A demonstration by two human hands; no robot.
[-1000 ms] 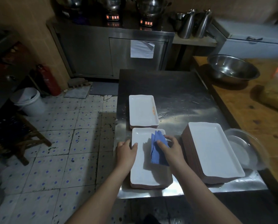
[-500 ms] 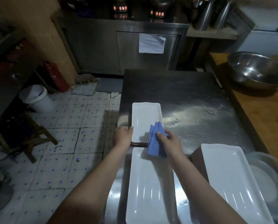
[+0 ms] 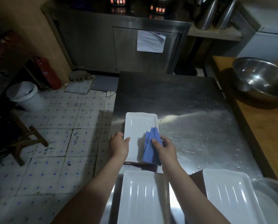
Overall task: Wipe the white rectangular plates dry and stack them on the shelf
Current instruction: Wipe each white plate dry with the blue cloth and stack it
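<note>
A white rectangular plate (image 3: pixel 138 126) lies on the steel table (image 3: pixel 191 110), on top of a low stack. My left hand (image 3: pixel 119 145) grips its near left edge. My right hand (image 3: pixel 165 147) presses a folded blue cloth (image 3: pixel 151 147) onto the plate's right side. A second white plate (image 3: pixel 144 198) lies close to me, between my forearms. To the right stands a taller stack of white plates (image 3: pixel 230 194) with brown undersides.
A large steel bowl (image 3: pixel 261 78) sits on the wooden counter (image 3: pixel 267 126) at right. A clear lid or dish (image 3: pixel 274 199) lies at the bottom right. A steel cabinet (image 3: pixel 135 46), a white bucket (image 3: pixel 24 96), a red extinguisher (image 3: pixel 49 73) and a wooden stool (image 3: pixel 21 139) stand around the tiled floor.
My hands left the near plate and reached forward to the far plate. The left hand now grips its edge and the cloth rests on it. The camera tilted forward and closer.
</note>
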